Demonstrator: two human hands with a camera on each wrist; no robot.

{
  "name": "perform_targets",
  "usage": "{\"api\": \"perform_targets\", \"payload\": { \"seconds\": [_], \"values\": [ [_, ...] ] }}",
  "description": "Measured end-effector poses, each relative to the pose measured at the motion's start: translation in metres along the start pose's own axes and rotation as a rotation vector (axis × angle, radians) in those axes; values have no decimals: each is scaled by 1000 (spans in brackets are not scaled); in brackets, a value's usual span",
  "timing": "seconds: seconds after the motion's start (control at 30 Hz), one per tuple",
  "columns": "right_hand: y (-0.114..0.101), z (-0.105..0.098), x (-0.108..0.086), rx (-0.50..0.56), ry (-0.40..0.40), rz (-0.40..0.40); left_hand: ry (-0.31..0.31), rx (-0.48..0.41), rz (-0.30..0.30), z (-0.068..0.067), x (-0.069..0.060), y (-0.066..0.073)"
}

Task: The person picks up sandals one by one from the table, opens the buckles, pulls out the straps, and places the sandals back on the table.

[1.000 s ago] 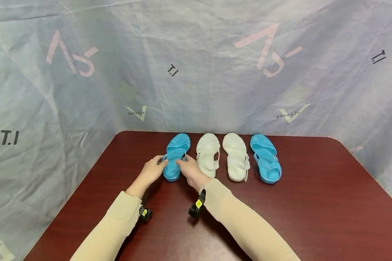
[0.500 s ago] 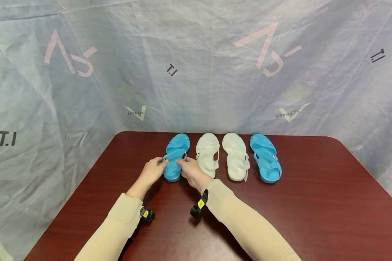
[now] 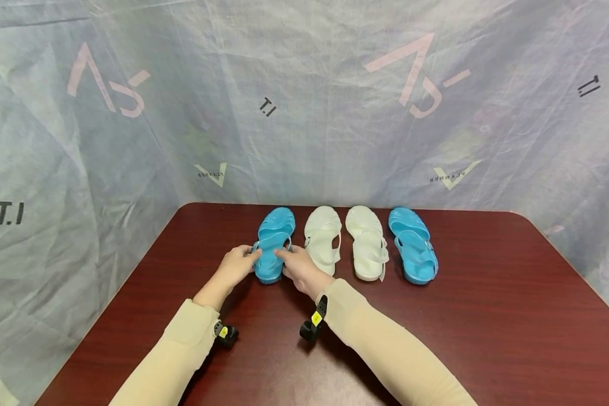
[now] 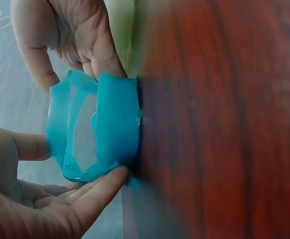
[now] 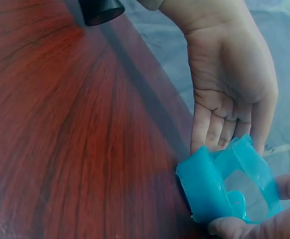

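At the left end of a row lies a blue jelly sandal, its toe toward the back wall and its heel toward me. My left hand holds its left side, thumb on the heel strap and fingers low by the sole. From the other side my right hand holds the same sandal, thumb at the strap. The left wrist view shows the sandal's heel at the table surface, between both hands. In the right wrist view, the left hand has its fingers partly hidden behind the sandal.
Right of the held sandal lie two white sandals, one close by my right hand and another beyond it. A second blue sandal ends the row. The dark red table meets a printed grey cloth at the back.
Almost nothing moves: both hands keep their hold at the blue sandal's heel. The right wrist and forearm shift slightly to the right.
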State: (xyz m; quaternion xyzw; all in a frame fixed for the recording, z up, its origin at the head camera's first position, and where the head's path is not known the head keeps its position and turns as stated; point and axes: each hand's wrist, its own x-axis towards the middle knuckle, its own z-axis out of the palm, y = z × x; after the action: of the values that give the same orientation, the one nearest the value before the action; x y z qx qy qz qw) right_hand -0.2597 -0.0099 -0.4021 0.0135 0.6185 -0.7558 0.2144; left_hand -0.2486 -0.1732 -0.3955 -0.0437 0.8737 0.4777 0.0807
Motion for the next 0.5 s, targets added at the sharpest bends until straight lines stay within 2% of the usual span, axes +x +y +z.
{"api": "perform_targets", "payload": {
  "seconds": [0.3,0.5],
  "values": [
    [1,5,-4,-73,58,2,-1,-29,-6,1,-3,-2],
    [1,6,-8,-74,57,3,3,-44,-5,2,-7,-3]
  ]
}}
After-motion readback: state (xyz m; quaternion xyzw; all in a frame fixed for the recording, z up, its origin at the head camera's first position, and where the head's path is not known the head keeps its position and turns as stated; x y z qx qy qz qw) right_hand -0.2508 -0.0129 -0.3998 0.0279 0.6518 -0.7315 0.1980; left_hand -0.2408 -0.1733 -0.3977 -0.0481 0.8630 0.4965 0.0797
